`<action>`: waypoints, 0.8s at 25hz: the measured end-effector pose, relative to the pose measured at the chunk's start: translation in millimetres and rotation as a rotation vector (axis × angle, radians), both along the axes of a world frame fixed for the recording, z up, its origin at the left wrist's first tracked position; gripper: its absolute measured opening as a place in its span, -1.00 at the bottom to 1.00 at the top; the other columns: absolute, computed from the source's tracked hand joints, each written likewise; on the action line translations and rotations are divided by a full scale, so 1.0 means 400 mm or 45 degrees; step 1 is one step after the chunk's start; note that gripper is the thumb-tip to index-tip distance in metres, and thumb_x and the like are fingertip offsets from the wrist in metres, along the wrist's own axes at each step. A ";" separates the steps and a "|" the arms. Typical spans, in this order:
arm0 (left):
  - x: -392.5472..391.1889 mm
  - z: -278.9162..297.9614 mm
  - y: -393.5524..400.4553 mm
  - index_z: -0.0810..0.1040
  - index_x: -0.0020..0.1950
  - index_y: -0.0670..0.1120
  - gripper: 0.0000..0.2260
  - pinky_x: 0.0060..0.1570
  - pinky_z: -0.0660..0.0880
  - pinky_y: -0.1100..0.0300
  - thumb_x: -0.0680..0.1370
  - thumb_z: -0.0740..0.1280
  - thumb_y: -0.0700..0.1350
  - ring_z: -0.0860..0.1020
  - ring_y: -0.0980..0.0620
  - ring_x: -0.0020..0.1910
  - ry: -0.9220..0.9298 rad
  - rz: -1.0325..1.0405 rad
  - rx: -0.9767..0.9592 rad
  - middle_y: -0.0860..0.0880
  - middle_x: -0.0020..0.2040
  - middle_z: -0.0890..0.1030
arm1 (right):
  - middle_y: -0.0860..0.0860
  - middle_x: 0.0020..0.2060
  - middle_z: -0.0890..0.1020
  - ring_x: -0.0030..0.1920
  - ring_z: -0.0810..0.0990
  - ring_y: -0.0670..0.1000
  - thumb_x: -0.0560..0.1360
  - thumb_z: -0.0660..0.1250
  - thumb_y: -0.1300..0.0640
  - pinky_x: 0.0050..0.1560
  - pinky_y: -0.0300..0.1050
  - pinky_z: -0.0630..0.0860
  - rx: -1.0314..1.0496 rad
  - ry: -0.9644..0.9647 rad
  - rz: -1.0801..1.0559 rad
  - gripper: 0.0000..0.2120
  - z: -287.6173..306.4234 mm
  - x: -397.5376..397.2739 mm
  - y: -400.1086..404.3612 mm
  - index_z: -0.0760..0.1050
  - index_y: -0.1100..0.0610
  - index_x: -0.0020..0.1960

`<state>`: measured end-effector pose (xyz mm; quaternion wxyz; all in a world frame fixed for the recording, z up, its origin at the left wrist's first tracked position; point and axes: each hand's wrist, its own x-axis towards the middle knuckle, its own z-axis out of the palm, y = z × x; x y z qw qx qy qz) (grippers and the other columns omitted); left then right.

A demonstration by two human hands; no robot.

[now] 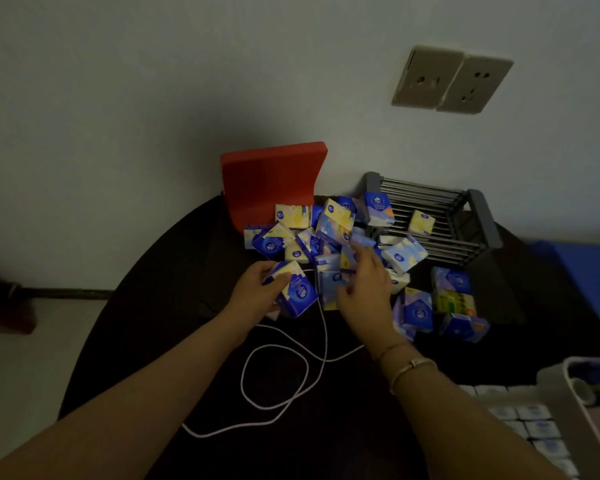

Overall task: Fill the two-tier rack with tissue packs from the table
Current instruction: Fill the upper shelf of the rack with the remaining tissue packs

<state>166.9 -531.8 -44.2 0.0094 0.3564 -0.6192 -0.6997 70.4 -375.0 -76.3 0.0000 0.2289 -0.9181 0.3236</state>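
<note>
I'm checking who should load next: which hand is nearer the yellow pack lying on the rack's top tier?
Right. The right hand sits in the pile just below-left of the yellow pack; the left hand, gripping a blue pack, is farther left.

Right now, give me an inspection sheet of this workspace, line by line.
Surface: dark round table, dimly lit.
Job's things: grey two-tier rack at the back right; one yellow pack lies on its top bars; a heap of tissue packs lies in front of it and to its left.
Clutter: red stand against the wall; white tray at the right edge.
Grips: left hand holds a blue pack; right hand reaches into the heap, what it holds is hidden.
Cables: white cable looped on the table near the hands.
Surroundings: wall sockets above; blue surface at the right.
</note>
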 end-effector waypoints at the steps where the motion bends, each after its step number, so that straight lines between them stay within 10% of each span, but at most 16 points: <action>1: 0.007 0.005 -0.002 0.37 0.33 -0.13 -0.66 -0.11 0.54 0.17 0.57 0.29 -0.16 0.54 0.06 -0.03 -0.001 -0.011 -0.004 -0.05 0.16 0.48 | 0.09 0.47 0.23 0.50 0.09 0.15 0.43 0.26 0.23 0.48 0.17 0.07 0.278 0.080 0.023 -0.31 -0.004 -0.034 0.002 0.11 0.07 0.50; 5: 0.038 0.020 -0.005 0.38 0.33 -0.07 -0.67 -0.07 0.56 0.13 0.57 0.28 -0.13 0.54 0.14 -0.08 -0.020 0.013 0.053 -0.03 0.16 0.49 | 0.19 0.43 0.29 0.48 0.11 0.24 0.52 0.28 0.11 0.46 0.17 0.02 0.782 0.272 0.127 -0.41 -0.026 -0.094 0.007 0.16 0.16 0.49; 11: 0.113 0.101 0.023 0.29 0.40 0.01 -0.65 -0.10 0.56 0.10 0.62 0.19 -0.12 0.54 0.08 -0.06 0.031 0.107 0.183 -0.05 0.15 0.46 | 0.06 -0.17 0.58 -0.18 0.57 0.11 0.56 0.24 0.01 -0.25 -0.05 0.45 -0.037 -0.058 0.061 -0.66 0.138 0.055 -0.006 0.32 0.13 0.26; 20: 0.166 0.335 0.223 0.40 0.31 -0.08 -0.73 -0.22 0.55 0.12 0.62 0.16 -0.08 0.56 -0.04 0.02 0.536 -0.126 0.354 -0.10 0.15 0.53 | 0.08 -0.26 0.52 -0.49 0.52 -0.16 0.51 0.34 0.13 -0.53 -0.28 0.45 -0.593 -0.367 -0.384 -0.82 0.485 0.298 0.244 0.32 0.10 -0.09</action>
